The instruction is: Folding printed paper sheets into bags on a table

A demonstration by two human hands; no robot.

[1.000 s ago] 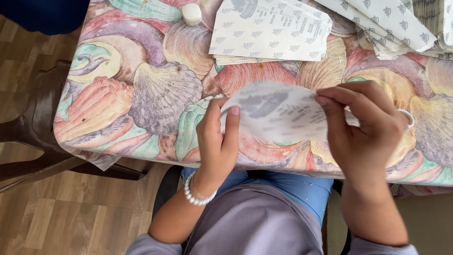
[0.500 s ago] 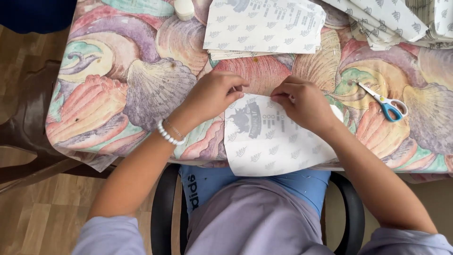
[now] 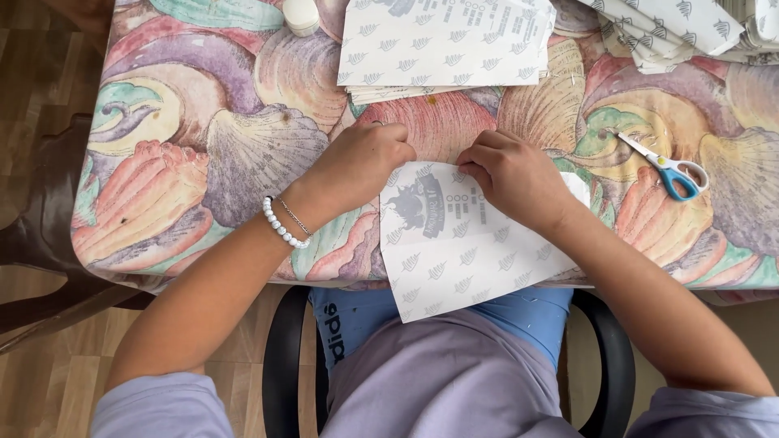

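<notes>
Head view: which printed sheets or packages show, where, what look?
Printed sheet: under both hands at table edge, white, grey leaf pattern, dark emblem.
Sheet stack: top centre, white rectangles, same grey pattern.
Folded pile: top right, white, leaf-printed.

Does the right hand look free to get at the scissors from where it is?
Probably yes. The right hand rests on the paper sheet, and the scissors lie in the open on the tablecloth to that hand's outer side, with nothing between them.
</notes>
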